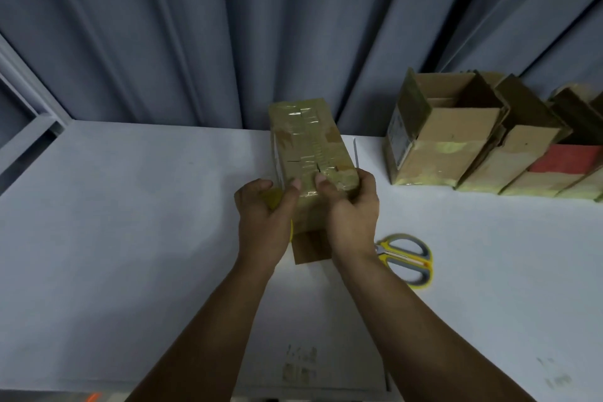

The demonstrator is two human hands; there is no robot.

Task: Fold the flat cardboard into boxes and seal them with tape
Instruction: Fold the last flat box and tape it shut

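1. One box (306, 140) sits at the middle of the table (130, 206), between our two hands. Its long axis runs from us toward the curtain (195, 26), with the far end leaning slightly left. We cannot tell whether the box rests on the table or is lifted off it.
2. Our left hand (264, 222) curls round a yellow tape roll (272, 202), which is mostly hidden in the palm. The thumb stretches out and presses on the near end of the box top.
3. Our right hand (350, 215) grips the near right corner of the box, thumb on top and fingers wrapped round the side.
4. The box is a long brown cardboard block. Its top is covered in glossy, wrinkled, yellowish tape laid along its length. A bare cardboard flap shows below our wrists.
5. Scissors (408, 258) with yellow and grey loop handles lie flat just right of our right wrist.
6. Several open boxes (450, 140) stand in a row at the far right, well apart from our hands. Their flaps are up and pale tape bands their bases.
7. The table is smooth and white, and the curtain hangs in grey folds.
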